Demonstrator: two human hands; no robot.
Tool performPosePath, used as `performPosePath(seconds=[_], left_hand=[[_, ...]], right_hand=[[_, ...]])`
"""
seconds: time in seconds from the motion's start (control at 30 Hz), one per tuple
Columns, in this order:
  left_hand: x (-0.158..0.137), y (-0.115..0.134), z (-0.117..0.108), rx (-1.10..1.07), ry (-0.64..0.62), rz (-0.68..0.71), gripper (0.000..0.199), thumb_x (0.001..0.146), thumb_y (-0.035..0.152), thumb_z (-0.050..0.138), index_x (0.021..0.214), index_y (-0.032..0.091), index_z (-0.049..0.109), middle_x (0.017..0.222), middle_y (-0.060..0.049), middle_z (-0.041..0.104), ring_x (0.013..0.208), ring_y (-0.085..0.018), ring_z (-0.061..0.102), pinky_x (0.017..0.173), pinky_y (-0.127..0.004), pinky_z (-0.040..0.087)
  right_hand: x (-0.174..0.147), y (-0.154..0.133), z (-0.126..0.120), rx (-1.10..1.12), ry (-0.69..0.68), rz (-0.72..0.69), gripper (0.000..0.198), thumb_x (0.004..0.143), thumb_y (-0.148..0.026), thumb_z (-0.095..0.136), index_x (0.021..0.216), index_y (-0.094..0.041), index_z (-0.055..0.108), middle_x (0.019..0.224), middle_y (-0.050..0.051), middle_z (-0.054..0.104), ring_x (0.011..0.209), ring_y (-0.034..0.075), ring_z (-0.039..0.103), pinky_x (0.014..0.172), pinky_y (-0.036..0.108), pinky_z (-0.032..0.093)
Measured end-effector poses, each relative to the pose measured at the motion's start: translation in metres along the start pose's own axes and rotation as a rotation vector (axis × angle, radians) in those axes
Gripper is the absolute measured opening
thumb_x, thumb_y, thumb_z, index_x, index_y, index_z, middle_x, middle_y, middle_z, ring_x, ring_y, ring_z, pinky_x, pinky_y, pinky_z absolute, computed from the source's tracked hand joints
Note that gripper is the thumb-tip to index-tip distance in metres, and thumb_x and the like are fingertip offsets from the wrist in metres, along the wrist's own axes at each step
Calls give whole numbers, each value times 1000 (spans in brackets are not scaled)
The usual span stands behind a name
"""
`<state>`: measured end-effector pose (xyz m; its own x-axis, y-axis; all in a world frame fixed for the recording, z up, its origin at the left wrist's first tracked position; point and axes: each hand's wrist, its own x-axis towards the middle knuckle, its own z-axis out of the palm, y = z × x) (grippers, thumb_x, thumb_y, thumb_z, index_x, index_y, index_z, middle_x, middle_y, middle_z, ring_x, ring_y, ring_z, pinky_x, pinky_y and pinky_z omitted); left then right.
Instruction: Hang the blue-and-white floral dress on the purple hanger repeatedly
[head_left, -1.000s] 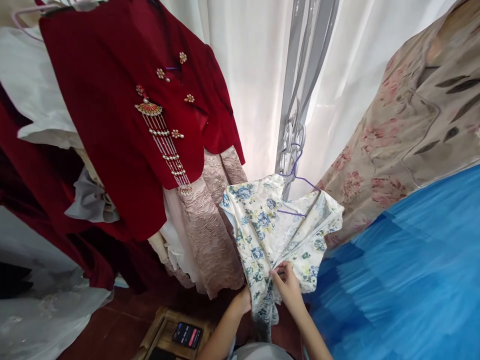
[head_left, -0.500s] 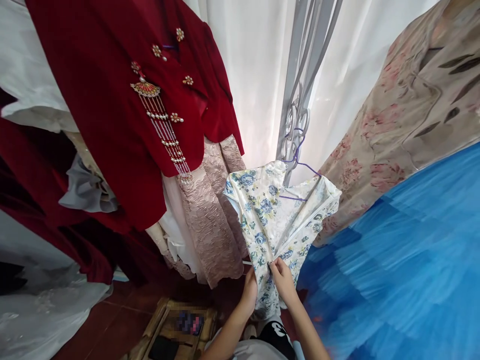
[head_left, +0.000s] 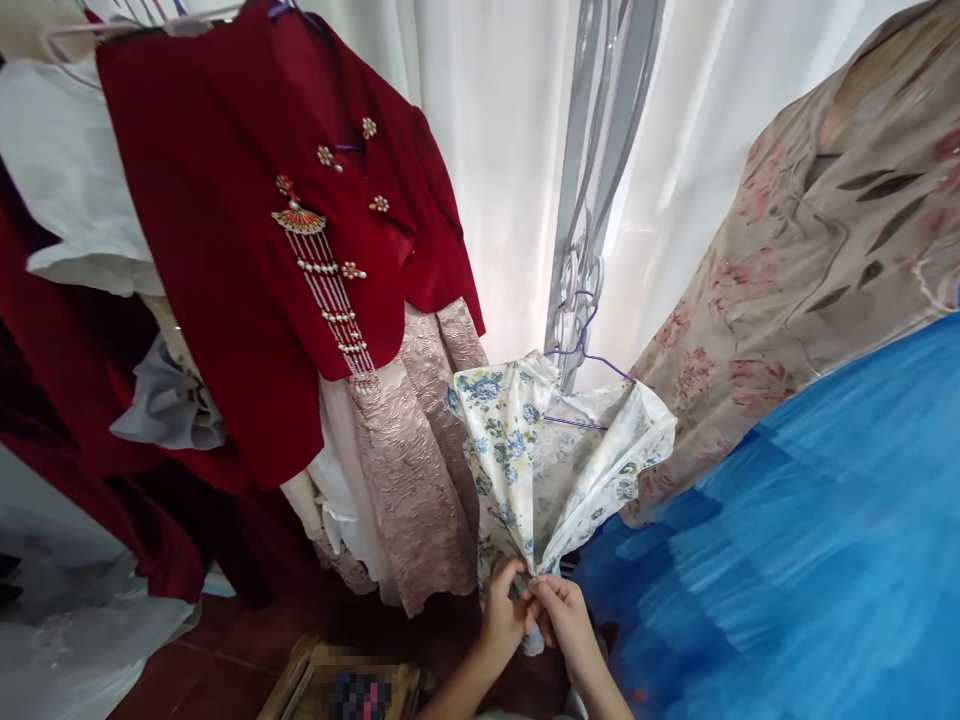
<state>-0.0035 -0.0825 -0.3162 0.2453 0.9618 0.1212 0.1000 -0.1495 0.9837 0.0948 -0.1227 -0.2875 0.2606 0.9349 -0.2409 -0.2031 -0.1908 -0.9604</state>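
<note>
A white floral dress [head_left: 499, 450] with blue flowers hangs by its shoulders on a purple hanger [head_left: 585, 340]. Its front opening forms a deep V that narrows down to my hands. My left hand [head_left: 504, 612] pinches the left edge of the opening at the waist. Close against it, my right hand [head_left: 561, 612] grips the other edge, fingertips meeting the left ones. Whatever fastening lies between the fingertips is too small to make out. Below the hands the cloth is bunched and partly hidden.
To the left hangs a dark red jacket [head_left: 225, 250] with a beaded tassel brooch [head_left: 322, 270], over a pink brocade skirt [head_left: 420, 470]. A grey metal stand [head_left: 600, 150] rises behind. At right are a beige floral garment [head_left: 750, 290] and blue tulle [head_left: 787, 530]. A wooden stool [head_left: 300, 675] stands low left.
Both hands have drawn together at the dress opening, and the left now pinches its edge near the right. The cloth is gathered more tightly there. The view has tilted up slightly.
</note>
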Motion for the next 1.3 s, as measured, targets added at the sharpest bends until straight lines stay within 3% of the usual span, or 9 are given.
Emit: performPosePath(seconds=[0.23, 0.5, 0.7, 0.8, 0.93, 1.03, 1.13, 1.23, 1.3], left_hand=[[38, -3, 0, 152, -261, 16, 4, 72, 14, 61, 70, 16, 59, 70, -2, 64, 74, -19, 60, 76, -30, 45], [37, -10, 18, 238, -232, -59, 11, 70, 15, 66, 65, 17, 56, 71, 0, 64, 74, -17, 61, 75, -26, 44], [53, -12, 15, 334, -351, -97, 11, 71, 17, 70, 68, 16, 60, 71, -1, 66, 71, -17, 60, 70, -27, 44], [86, 40, -12, 347, -482, 21, 15, 72, 23, 75, 75, 15, 63, 73, -1, 66, 66, -15, 58, 63, -25, 43], [136, 162, -38, 241, -301, 512, 21, 93, 33, 60, 78, 18, 59, 72, -1, 61, 68, -14, 57, 67, -28, 47], [165, 248, -30, 304, -226, 855, 13, 94, 31, 60, 91, 19, 63, 98, -6, 67, 94, -19, 61, 88, -34, 50], [185, 295, -11, 478, -362, 797, 16, 92, 30, 61, 100, 18, 67, 107, -9, 68, 95, -21, 64, 83, -33, 51], [200, 306, 5, 691, -483, 662, 18, 90, 23, 58, 77, 16, 67, 78, -6, 68, 70, -18, 61, 68, -31, 47], [208, 303, 12, 764, -493, 729, 20, 88, 16, 56, 70, 15, 65, 74, -5, 66, 69, -18, 60, 66, -30, 45]], right_hand=[[37, -87, -8, 211, 185, -98, 33, 66, -49, 67, 63, -16, 70, 53, 5, 67, 34, 7, 31, 36, 22, 20], [101, -240, -15, 268, 168, -496, 23, 70, -37, 69, 67, -14, 70, 56, 3, 68, 36, 4, 24, 37, 24, 13], [105, -271, -3, 285, 161, -623, 21, 72, -36, 69, 70, -16, 66, 56, 1, 65, 39, 6, 37, 38, 21, 19], [92, -259, -3, 218, 141, -634, 22, 77, -39, 69, 76, -18, 66, 50, -3, 60, 38, 7, 36, 38, 21, 21], [80, -245, -6, 133, 189, -664, 25, 80, -43, 68, 78, -19, 66, 49, -6, 56, 38, 7, 35, 39, 21, 23], [79, -243, -6, 105, 205, -724, 28, 83, -47, 67, 75, -20, 63, 46, -8, 49, 39, 8, 33, 41, 22, 24], [83, -242, -6, 48, 251, -778, 32, 87, -45, 62, 67, -20, 59, 45, -7, 47, 41, 8, 34, 43, 23, 26], [88, -238, -7, -32, 261, -765, 39, 89, -42, 60, 57, -20, 54, 45, -3, 52, 42, 9, 36, 43, 24, 25], [95, -233, -8, -37, 271, -757, 39, 89, -42, 60, 57, -20, 53, 46, -3, 53, 43, 9, 37, 44, 24, 26]])
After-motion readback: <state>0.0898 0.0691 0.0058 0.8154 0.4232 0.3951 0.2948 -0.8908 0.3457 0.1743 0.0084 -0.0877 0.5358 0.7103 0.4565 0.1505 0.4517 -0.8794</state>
